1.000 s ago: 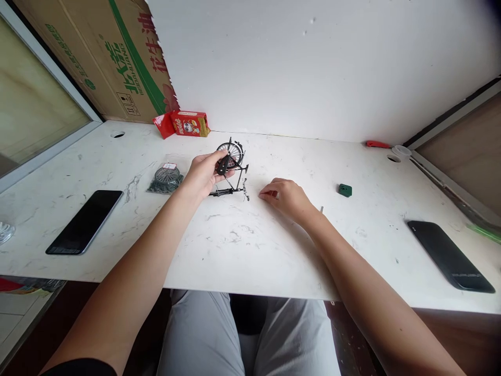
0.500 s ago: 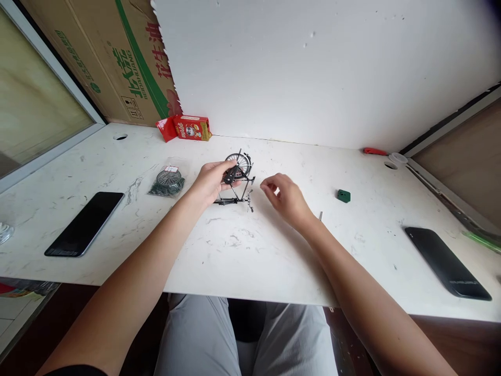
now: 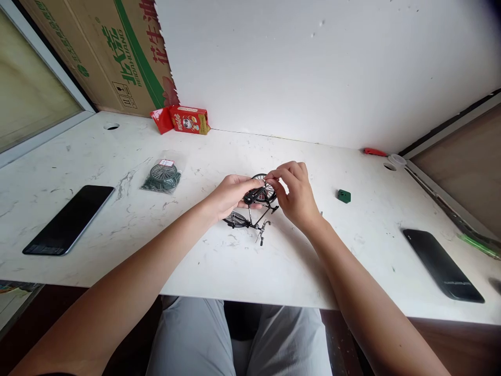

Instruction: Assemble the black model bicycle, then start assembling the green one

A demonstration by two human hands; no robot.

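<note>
The model bicycle (image 3: 250, 199) has shifted rightward, over the tabletop (image 3: 219, 261). Left of it lies a packet (image 3: 162, 177); the left hand (image 3: 230, 197) clasps it between thumb and fingers, probably steadying it; at its upper wheel, the right hand's (image 3: 296, 190) fingertips pinch together, any catch unclear.

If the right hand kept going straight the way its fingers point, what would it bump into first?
Probably the small bicycle's upper wheel: the right hand has its fingertips right by the hub. The left thumb lies just past it; depth is hard to judge.
</note>
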